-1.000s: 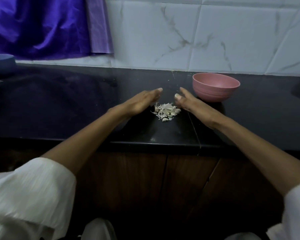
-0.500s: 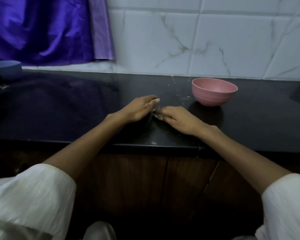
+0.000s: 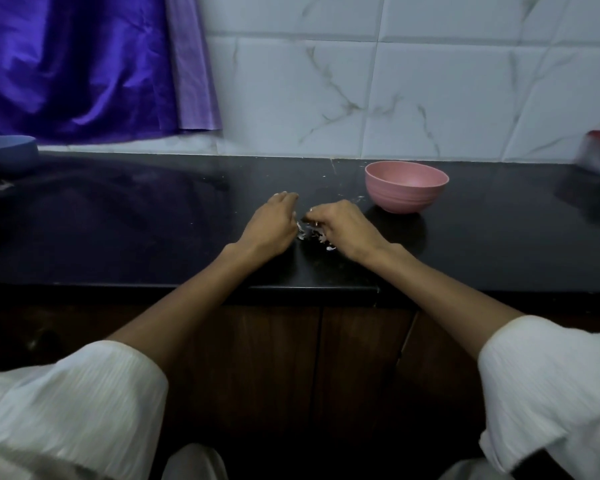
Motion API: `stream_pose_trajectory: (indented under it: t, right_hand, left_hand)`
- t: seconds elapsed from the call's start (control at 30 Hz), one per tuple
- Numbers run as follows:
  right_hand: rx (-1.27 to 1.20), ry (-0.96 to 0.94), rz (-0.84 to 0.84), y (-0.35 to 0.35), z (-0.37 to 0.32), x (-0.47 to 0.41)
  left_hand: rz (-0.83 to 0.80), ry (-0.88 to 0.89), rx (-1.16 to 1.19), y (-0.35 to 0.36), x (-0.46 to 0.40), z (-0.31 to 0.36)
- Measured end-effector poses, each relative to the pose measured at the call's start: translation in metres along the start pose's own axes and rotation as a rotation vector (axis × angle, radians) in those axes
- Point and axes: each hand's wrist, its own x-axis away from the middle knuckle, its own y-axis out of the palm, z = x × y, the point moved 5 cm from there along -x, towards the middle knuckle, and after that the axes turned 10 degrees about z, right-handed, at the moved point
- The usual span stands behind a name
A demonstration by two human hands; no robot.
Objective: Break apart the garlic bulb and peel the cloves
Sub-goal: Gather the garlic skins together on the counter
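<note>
On the dark table [image 3: 118,237], we see left hand [image 3: 272,225] and right hand [image 3: 347,225] cupped, fingers curled, around the garlic peels [image 3: 312,233], seemingly gathering them, pink bowl [image 3: 406,187] nearby.

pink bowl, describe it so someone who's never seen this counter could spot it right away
Start at the black countertop under the white marble-veined wall tiles. Right of the two hands, near the back edge, stands the pink bowl. It is round, faintly ribbed and upright; the only other bowl, the blue bowl, sits far left under the purple cloth.
</note>
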Motion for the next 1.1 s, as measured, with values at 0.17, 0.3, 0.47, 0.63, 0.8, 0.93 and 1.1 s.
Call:
stream_pose_trajectory:
  t: [0.17, 0.3, 0.47, 0.63, 0.8, 0.93, 1.1]
  right_hand:
    - [-0.008, 0.103, 0.152, -0.028, 0.005, -0.001]
    - [-0.082, 0.336, 0.225, -0.057, 0.019, 0.002]
    - [-0.41, 0.723, 0.42, -0.093, 0.046, 0.04]
    - [-0.441, 0.827, 0.48, -0.133, 0.053, 0.088]
    - [-0.459, 0.91, 0.551, -0.186, 0.052, 0.176]
    - [-0.458, 1.043, 0.562, -0.204, 0.061, 0.259]
    - [-0.407, 1.193, 0.521, -0.203, 0.071, 0.353]
  left_hand:
    - [0.031, 0.052, -0.069, 0.003, 0.009, 0.02]
    - [0.079, 0.1, -0.091, 0.001, 0.015, 0.049]
    - [0.069, 0.182, -0.099, 0.009, 0.021, 0.1]
    - [0.071, 0.304, -0.062, 0.02, 0.037, 0.157]
    - [0.042, 0.475, 0.08, 0.045, 0.083, 0.223]
    - [0.024, 0.601, 0.169, 0.073, 0.128, 0.267]
    - [-0.085, 0.643, 0.205, 0.117, 0.169, 0.306]
